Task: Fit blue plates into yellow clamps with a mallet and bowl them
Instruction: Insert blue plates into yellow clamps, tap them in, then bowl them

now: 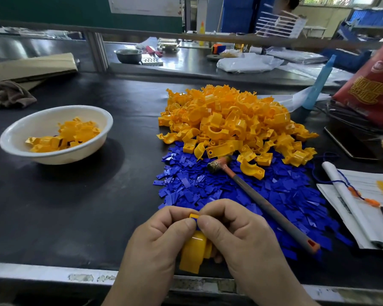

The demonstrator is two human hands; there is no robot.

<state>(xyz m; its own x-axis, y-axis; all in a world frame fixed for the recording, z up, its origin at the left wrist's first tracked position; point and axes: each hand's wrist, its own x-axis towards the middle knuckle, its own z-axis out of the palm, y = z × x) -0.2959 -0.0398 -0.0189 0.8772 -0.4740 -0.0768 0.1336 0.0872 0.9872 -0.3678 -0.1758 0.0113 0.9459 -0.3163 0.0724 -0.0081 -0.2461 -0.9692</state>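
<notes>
Pinching a curved yellow plastic clamp (pixel 194 250) between thumbs and curled forefingers, my left hand (pixel 161 237) and right hand (pixel 239 237) meet at the bench's six o'clock edge, wrists angled inward. From them, the grey-handled mallet (pixel 268 208) lies at two o'clock on flat blue plastic plates (pixel 186 191), the heap of loose yellow clamps (pixel 230 120) at one, and the white round bowl (pixel 16 138) holding clamps at ten.
</notes>
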